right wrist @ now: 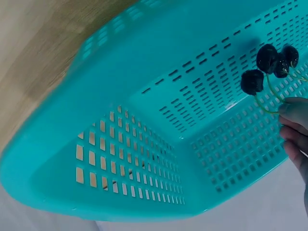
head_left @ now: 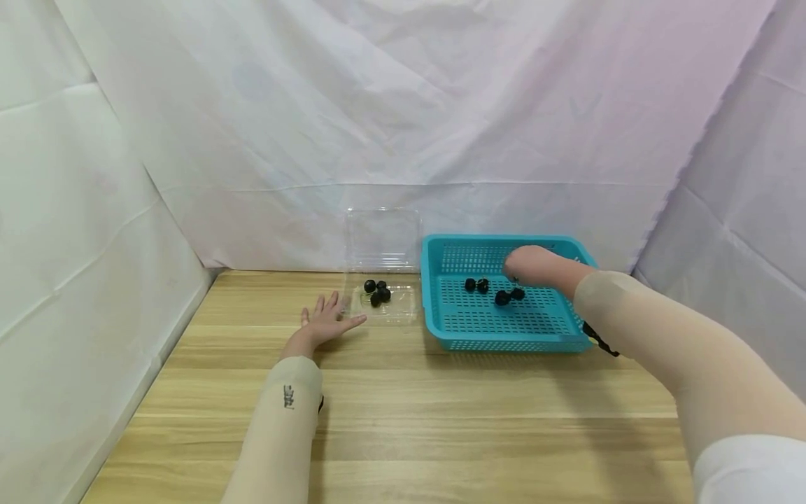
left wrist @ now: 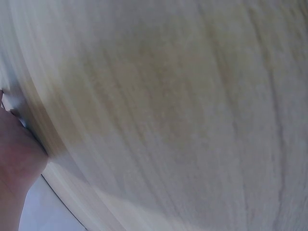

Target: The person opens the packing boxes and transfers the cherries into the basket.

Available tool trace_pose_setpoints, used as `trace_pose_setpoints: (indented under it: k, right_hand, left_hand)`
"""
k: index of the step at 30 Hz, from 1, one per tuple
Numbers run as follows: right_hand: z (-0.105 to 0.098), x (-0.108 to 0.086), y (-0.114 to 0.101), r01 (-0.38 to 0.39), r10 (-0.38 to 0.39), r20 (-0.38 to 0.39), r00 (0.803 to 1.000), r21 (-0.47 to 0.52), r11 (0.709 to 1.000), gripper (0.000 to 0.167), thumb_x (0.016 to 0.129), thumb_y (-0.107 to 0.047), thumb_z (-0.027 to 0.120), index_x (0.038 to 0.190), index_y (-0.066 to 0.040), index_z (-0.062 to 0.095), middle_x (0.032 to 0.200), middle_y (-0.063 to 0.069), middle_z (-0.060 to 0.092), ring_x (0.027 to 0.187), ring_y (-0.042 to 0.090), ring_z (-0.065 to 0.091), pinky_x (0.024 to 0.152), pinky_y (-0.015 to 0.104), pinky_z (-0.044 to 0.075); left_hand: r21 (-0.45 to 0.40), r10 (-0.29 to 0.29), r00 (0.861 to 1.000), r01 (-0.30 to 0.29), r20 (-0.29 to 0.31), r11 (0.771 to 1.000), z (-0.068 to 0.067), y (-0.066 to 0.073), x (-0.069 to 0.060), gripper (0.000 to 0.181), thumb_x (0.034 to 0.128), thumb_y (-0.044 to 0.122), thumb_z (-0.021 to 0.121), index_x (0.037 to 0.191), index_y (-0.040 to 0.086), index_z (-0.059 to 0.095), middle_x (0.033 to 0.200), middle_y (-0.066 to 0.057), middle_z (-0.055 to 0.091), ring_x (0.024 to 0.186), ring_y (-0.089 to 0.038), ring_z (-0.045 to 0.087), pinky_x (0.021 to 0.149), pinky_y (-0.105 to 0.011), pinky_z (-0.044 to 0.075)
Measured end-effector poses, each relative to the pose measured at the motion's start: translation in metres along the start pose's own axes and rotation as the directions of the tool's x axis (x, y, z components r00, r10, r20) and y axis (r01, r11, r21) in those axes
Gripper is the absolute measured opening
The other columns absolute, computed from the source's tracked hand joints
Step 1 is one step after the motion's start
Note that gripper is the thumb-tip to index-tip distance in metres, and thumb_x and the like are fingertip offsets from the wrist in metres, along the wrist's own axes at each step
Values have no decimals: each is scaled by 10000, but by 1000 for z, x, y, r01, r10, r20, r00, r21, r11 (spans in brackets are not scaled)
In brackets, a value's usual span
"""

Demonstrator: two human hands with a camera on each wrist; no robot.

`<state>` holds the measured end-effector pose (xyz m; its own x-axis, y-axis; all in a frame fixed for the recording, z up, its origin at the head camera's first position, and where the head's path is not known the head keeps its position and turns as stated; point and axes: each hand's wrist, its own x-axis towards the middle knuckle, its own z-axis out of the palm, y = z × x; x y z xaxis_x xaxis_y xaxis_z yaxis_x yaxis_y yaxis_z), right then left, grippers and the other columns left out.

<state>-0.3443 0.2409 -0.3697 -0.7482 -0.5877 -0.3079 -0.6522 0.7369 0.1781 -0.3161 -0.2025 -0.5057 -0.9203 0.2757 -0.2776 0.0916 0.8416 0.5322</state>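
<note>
Over the blue basket [head_left: 507, 344], my right hand [head_left: 535, 266] pinches the thin green stems of a pair of dark cherries [right wrist: 253, 82], which dangle below the fingers in the right wrist view. Another dark pair [head_left: 476, 285] is in the basket to the left. My left hand [head_left: 324, 322] lies on the table with fingers spread, beside a clear plastic clamshell box [head_left: 403, 306] whose lid [head_left: 384, 238] stands up at the back. Several dark cherries [head_left: 378, 294] sit in the box. The left wrist view catches only part of that hand [left wrist: 21, 149], near the wood surface.
The wooden table [head_left: 403, 427] carries both containers side by side at its far edge. White cloth [head_left: 390, 126] hangs behind them and along both sides. The basket's raised perforated walls surround the cherries inside.
</note>
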Motion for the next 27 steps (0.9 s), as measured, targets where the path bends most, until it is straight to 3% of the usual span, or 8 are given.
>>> trace_pose_setpoints:
  k: [5, 9, 24, 27]
  right_hand:
    - [7, 5, 5, -36, 33, 46, 998, 65, 997, 483, 906, 90, 492, 624, -215, 247, 621, -38, 108, 587, 147, 85, 540, 319, 155]
    - [10, 6, 7, -34, 31, 51, 998, 72, 997, 497, 899, 101, 488, 635, -218, 213, 636, -35, 80, 590, 152, 65, 554, 335, 135]
    - [15, 3, 8, -77, 74, 69, 995, 40, 996, 476, 927, 63, 530, 632, -219, 284, 613, -39, 157, 587, 143, 131, 541, 320, 206]
    - [13, 1, 8, -66, 65, 53, 997, 27, 997, 428, 915, 63, 568, 625, -198, 394, 599, -44, 224, 580, 137, 173, 537, 321, 231]
  left_hand:
    - [8, 2, 1000, -2, -1, 1000, 0, 0, -2, 1034, 813, 847, 362, 1582, 214, 87, 1621, -84, -101, 1442, -331, -201, 1044, -624, -222]
    - [5, 4, 1000, -4, 0, 1000, 0, 0, -3, 1039, 813, 846, 366, 1582, 208, 83, 1621, -90, -103, 1441, -337, -201, 1039, -628, -225]
    - [-2, 5, 1000, -5, -2, 1000, -1, 2, -2, 1033, 812, 845, 369, 1582, 218, 86, 1622, -75, -107, 1443, -330, -202, 1043, -623, -225]
    - [-3, 4, 1000, -4, 0, 1000, -1, 2, -2, 1038, 810, 847, 368, 1582, 214, 87, 1622, -76, -105, 1443, -331, -202, 1043, -626, -224]
